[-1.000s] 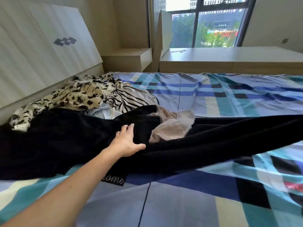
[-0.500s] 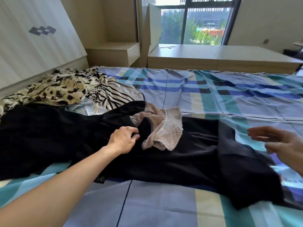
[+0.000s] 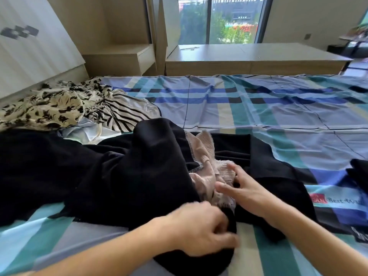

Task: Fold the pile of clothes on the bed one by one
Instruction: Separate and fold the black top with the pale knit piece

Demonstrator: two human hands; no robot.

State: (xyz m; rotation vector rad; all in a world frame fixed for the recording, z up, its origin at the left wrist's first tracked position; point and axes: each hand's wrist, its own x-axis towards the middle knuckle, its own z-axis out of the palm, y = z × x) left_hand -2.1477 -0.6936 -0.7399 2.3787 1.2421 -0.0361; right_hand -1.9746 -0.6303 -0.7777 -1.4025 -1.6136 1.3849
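On the bed [image 3: 278,108] | left hand [image 3: 201,228] grips black garment [image 3: 139,166] | right hand [image 3: 245,188] flat, touching beige knit [image 3: 205,156]

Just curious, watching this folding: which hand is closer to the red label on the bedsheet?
Right. The right hand is over the black garment, left of the red label; the left hand grips that garment farther left.

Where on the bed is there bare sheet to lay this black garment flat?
Bare sheet: the wide far-right stretch between the black garment and the wooden platform, and a near strip left of the left hand. Crowded: the headboard side, where floral clothes and striped clothes pile up.
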